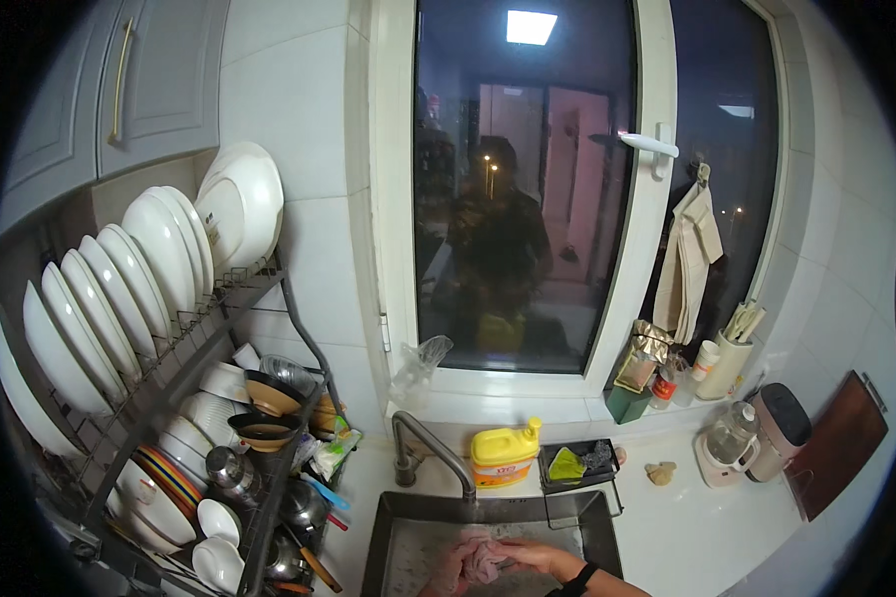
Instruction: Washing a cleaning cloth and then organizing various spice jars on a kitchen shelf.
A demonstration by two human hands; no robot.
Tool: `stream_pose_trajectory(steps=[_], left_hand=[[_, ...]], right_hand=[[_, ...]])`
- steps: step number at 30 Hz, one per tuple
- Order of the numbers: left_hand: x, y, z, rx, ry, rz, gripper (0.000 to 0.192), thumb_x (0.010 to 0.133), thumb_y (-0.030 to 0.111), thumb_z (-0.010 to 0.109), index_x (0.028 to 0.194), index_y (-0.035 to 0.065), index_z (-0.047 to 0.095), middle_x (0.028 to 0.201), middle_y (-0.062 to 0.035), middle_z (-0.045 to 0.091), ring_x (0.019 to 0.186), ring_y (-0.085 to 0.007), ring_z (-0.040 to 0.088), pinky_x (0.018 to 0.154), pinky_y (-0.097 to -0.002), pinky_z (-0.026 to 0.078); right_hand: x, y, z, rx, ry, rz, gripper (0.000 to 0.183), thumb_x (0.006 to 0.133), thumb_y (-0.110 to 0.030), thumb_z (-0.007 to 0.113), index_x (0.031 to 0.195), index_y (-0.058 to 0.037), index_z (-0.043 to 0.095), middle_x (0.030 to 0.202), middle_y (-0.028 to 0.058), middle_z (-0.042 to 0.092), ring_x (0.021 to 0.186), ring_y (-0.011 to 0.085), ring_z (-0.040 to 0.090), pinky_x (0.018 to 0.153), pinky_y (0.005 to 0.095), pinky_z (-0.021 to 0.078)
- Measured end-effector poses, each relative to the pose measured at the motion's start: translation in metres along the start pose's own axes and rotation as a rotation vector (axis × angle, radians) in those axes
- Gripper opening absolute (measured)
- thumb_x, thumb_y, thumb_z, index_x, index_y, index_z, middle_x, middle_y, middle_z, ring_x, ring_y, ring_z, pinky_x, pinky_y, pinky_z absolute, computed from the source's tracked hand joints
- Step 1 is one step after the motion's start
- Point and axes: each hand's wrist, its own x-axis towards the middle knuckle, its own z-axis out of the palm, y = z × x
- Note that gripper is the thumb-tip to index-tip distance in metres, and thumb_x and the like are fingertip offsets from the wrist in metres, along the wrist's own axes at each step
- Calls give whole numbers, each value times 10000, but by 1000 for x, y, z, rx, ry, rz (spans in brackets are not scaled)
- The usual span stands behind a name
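Note:
A crumpled pink cloth [482, 561] is bunched between my two hands over the sink [606, 530]. My right hand [536, 556] presses on it from the right with its fingers stretched across; a black band circles that wrist. On the other side my left hand [448, 573] grips the cloth, blurred and partly cut off by the lower picture edge. Just beyond the hands, water seems to run from the grey gooseneck faucet [434, 448]. Wet, sudsy patches show on the basin's bottom.
Behind the sink stand a yellow detergent jug [505, 454] and a black caddy [601, 477] with a green sponge [566, 464]. A dish rack [187, 373] with plates and bowls fills the left. At right are a glass-jug appliance [732, 440] and a brown board [840, 448].

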Motion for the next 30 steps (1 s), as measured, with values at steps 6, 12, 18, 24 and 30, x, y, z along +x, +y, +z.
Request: stream_pose_trajectory(steps=[6,12,18,24,30], left_hand=[[29,29,-1,-453,248,-1074,353,870,278,557,1109,20,525,1088,-116,556,921,-220,571,730,-322,504],[-7,-33,-9,-431,359,-1245,375,870,192,556,1188,13,469,1081,-95,546,901,-205,567,747,-355,511],[-44,-69,20,-1043,263,-1220,382,880,256,510,1182,26,477,1072,-91,553,925,-201,561,783,-350,488],[-21,-58,50,-1111,172,-1210,403,889,320,464,1176,38,485,1063,-88,560,949,-197,556,819,-346,464],[-15,-58,48,-1103,183,-1229,437,898,384,418,1170,50,493,1054,-85,567,973,-193,550,855,-341,441]], right_hand=[[-1,-3,-22,374,-136,-137,351,862,-225,587,1140,-27,503,1038,44,577,941,132,573,809,281,483],[-17,-22,1,504,55,-337,142,876,-156,536,946,-52,602,832,22,621,706,136,586,640,265,474],[-69,-34,95,-825,104,-1014,196,804,-193,552,893,-20,575,887,156,591,870,294,541,745,414,427],[10,-26,37,-1044,582,-720,213,826,-224,525,917,-32,522,740,158,618,647,331,615,531,443,475],[24,28,74,-891,469,-1201,235,780,-229,557,893,-40,476,718,219,588,691,425,569,591,479,468]])
